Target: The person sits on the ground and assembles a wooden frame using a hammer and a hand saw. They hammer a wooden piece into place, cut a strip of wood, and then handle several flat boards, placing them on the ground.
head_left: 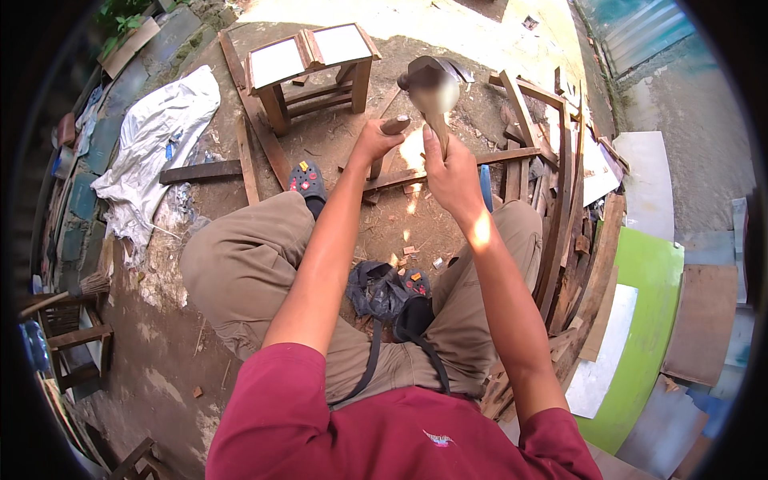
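My right hand (453,172) is wrapped round the wooden handle of a hammer (439,124), its dark head raised in front of me and partly blurred. To its left, my left hand (376,142) is closed round a brown wooden handle-like piece (395,125) with a pale end showing above the fist. What lies at that piece's lower end is mostly hidden by the hand. Beneath both hands a long brown wooden bar (496,158) runs across above the dirt ground, beyond my bent knees.
A small wooden stool-like frame with two white panels (276,64) stands at the far left. White sheeting (172,120) lies left. Stacked timber (570,200) and a green board (640,320) are on the right. A dark plastic bag (376,290) lies between my legs.
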Motion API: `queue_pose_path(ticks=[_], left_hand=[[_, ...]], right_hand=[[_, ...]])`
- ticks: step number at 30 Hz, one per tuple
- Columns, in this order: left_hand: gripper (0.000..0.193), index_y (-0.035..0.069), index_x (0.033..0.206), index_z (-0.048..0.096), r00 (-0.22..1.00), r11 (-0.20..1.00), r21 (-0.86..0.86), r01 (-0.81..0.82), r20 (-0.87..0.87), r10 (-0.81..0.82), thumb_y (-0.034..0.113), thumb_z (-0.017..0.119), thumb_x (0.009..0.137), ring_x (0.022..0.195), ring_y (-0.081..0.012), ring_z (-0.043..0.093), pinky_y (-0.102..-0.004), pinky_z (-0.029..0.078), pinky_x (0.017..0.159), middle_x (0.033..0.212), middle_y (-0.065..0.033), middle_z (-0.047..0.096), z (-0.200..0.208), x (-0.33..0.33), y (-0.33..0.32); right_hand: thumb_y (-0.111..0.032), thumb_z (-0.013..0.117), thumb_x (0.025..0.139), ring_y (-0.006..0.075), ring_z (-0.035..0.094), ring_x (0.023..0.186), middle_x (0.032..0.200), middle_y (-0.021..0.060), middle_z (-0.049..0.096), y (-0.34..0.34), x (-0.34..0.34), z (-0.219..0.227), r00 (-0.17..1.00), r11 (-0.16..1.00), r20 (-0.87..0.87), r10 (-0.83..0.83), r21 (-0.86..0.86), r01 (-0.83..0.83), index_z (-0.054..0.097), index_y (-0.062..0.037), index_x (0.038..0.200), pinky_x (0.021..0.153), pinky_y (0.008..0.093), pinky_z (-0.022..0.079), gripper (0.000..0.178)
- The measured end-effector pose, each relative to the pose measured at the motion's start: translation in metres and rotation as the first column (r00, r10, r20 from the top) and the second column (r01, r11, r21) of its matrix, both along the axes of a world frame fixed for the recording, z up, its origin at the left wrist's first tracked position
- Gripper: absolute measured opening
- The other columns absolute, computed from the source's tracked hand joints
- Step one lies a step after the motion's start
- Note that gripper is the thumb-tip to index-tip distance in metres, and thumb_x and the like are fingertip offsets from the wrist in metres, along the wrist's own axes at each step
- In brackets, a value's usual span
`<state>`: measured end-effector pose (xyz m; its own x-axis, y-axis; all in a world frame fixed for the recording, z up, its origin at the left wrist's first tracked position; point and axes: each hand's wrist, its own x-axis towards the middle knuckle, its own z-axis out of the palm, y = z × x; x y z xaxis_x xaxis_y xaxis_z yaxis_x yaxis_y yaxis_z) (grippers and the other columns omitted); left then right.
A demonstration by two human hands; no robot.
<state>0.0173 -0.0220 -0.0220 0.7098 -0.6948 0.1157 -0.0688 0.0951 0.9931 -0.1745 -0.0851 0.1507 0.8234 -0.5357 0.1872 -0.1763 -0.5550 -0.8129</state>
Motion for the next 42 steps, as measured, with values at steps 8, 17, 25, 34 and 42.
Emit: queue_pose_path(ticks=[8, 17, 25, 34, 42], left_hand=[[0.02, 0.003, 0.097, 0.073, 0.998, 0.998, 0.03, -0.055, 0.042, 0.054, 0.008, 0.08, 0.079, 0.066, -0.0054, 0.055, -0.0267, 0.045, 0.057, 0.077, 0.0043, 0.064, -0.008, -0.004, 0.005], [0.029, -0.002, 0.102, 0.074, 0.999, 0.997, 0.071, -0.033, 0.036, 0.031, 0.008, 0.08, 0.075, 0.081, -0.0071, 0.063, -0.0272, 0.052, 0.072, 0.088, 0.0002, 0.073, -0.008, 0.002, 0.01], [0.015, 0.004, 0.088, 0.072, 0.995, 0.997, 0.031, -0.067, 0.08, 0.064, 0.009, 0.079, 0.077, 0.066, -0.0057, 0.056, -0.0281, 0.044, 0.057, 0.072, 0.0046, 0.063, -0.013, -0.003, 0.01], [0.019, -0.001, 0.09, 0.073, 0.994, 0.983, 0.175, -0.057, 0.105, 0.039, 0.01, 0.079, 0.077, 0.076, -0.0059, 0.058, -0.0281, 0.05, 0.067, 0.081, 0.0035, 0.068, -0.02, -0.002, 0.009], [0.017, 0.0, 0.089, 0.072, 0.997, 0.998, 0.06, -0.017, 0.076, 0.013, 0.009, 0.08, 0.076, 0.074, -0.0059, 0.057, -0.0279, 0.049, 0.065, 0.08, 0.0051, 0.066, -0.022, 0.001, 0.003]], right_hand=[[-0.044, 0.051, 0.108, 0.0124, 0.052, 0.056, 0.065, 0.0046, 0.056, -0.003, 0.004, 0.018, 0.999, 0.986, 0.041, 0.018, 0.163, -0.024, 0.059, -0.0008, 0.087, 0.05, 0.034, 0.042, 0.048], [-0.043, 0.057, 0.105, 0.0251, 0.056, 0.063, 0.067, 0.0178, 0.058, 0.009, -0.005, 0.011, 0.995, 0.99, -0.091, 0.051, 0.133, -0.039, 0.058, 0.0061, 0.091, 0.063, 0.0439, 0.047, 0.051], [-0.05, 0.049, 0.106, 0.0231, 0.063, 0.064, 0.066, 0.0167, 0.06, -0.006, -0.006, 0.006, 0.948, 0.999, -0.318, 0.024, 0.052, -0.008, 0.064, 0.0048, 0.092, 0.062, 0.0421, 0.048, 0.058], [-0.049, 0.054, 0.104, 0.0292, 0.063, 0.067, 0.072, 0.0222, 0.064, -0.013, -0.012, -0.019, 0.924, 1.0, -0.382, -0.022, -0.007, 0.021, 0.064, 0.0041, 0.091, 0.067, 0.0432, 0.05, 0.055], [-0.042, 0.056, 0.102, 0.0518, 0.066, 0.084, 0.079, 0.0349, 0.065, -0.008, -0.016, -0.032, 0.987, 0.999, -0.154, -0.047, -0.011, 0.046, 0.064, 0.0088, 0.087, 0.076, 0.0534, 0.05, 0.054]])
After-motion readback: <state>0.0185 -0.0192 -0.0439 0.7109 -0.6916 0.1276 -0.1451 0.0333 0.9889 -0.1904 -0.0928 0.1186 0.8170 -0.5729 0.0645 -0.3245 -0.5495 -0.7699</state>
